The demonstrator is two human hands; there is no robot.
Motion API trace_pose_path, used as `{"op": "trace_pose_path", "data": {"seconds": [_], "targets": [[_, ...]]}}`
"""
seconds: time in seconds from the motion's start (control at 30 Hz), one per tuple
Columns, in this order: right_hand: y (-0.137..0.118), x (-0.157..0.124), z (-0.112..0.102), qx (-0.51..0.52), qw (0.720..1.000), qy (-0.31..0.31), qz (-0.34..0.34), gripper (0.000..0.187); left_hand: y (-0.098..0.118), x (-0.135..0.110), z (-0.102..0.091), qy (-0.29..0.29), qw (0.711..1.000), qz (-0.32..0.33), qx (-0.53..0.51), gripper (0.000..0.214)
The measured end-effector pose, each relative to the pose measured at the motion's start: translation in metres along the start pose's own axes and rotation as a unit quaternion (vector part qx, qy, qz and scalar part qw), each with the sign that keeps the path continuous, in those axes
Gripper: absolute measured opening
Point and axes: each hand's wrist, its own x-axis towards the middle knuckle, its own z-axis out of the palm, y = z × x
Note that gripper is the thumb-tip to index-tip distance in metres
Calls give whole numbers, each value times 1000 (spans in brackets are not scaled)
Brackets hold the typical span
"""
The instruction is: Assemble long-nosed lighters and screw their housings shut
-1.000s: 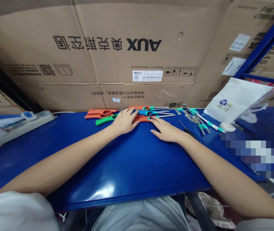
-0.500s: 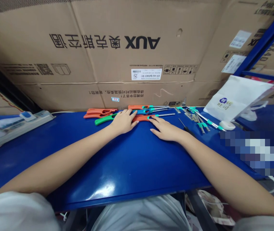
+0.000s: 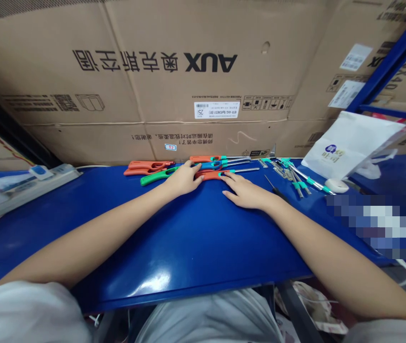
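My left hand (image 3: 184, 181) has its thumb and fingers around the rear end of the nearest orange long-necked lighter (image 3: 208, 176). My right hand (image 3: 243, 191) rests lower right of it, its fingertips touching the lighter near the trigger and its thumb apart on the table. Behind lie a blue lighter (image 3: 206, 166) and another orange lighter (image 3: 200, 158), metal necks pointing right. A green lighter handle (image 3: 156, 177) sticks out left of my left hand, which partly hides it. Orange-red handles (image 3: 145, 165) without visible necks lie further left.
On the right of the blue table (image 3: 188, 238) are loose metal tubes with teal parts (image 3: 297, 183), a dark screwdriver (image 3: 276, 188), a white bag (image 3: 349, 147) and a white rounded object (image 3: 336, 186). A large cardboard sheet (image 3: 145, 95) stands behind. A power strip (image 3: 60, 174) lies left.
My left hand has shifted slightly, and its fingers have drawn in at the orange lighter's rear end, baring more of the blue lighter. My right hand has hardly moved.
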Motion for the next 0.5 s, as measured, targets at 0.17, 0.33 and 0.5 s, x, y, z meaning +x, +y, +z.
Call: {"op": "trace_pose_path", "data": {"seconds": [0.17, 0.33, 0.5], "targets": [[1, 0, 0, 12, 1000, 7, -5, 63, 1, 2, 7, -1, 1000, 6, -9, 58], [1, -1, 0, 3, 1000, 4, -5, 63, 2, 2, 7, -3, 1000, 5, -4, 61], [-1, -2, -2, 2, 1000, 8, 0, 64, 8, -6, -4, -2, 1000, 3, 16, 62]]}}
